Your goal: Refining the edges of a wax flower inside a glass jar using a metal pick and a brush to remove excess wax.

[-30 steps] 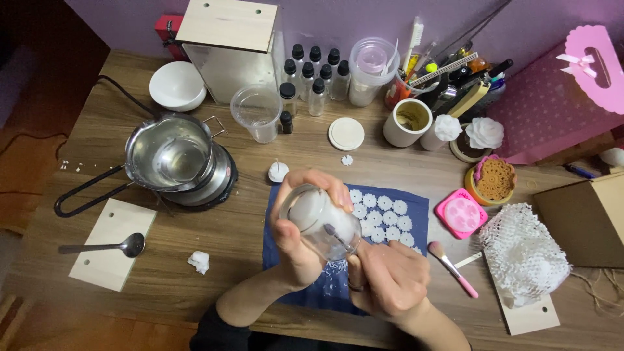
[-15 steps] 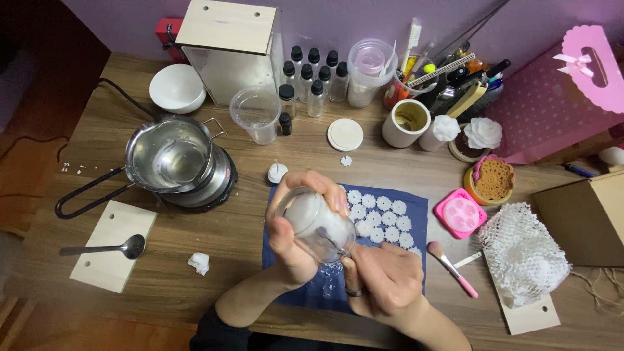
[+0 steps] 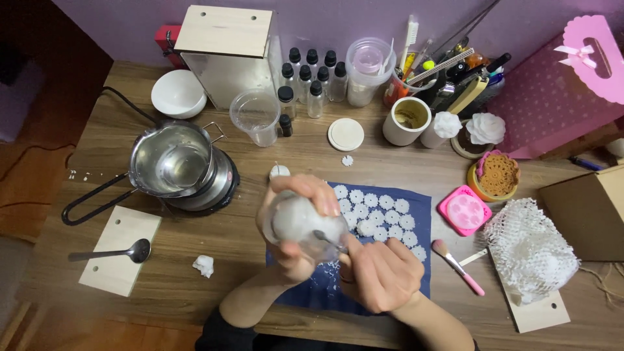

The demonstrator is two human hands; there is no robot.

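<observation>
White wax coats the glass jar point(image 3: 300, 223), gripped tilted in the left hand point(image 3: 292, 250) above the blue cloth point(image 3: 416, 273). The right hand point(image 3: 380, 276) is closed around a thin metal tool point(image 3: 328, 240) at the jar's mouth. Likely hazards: the tool slipping, glass cracking, or crumbs falling among the white wax flowers point(image 3: 377, 211) nearby.

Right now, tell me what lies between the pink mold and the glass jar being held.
In the head view, rows of small white wax flowers on the blue cloth lie between the pink mold and the jar.
</observation>
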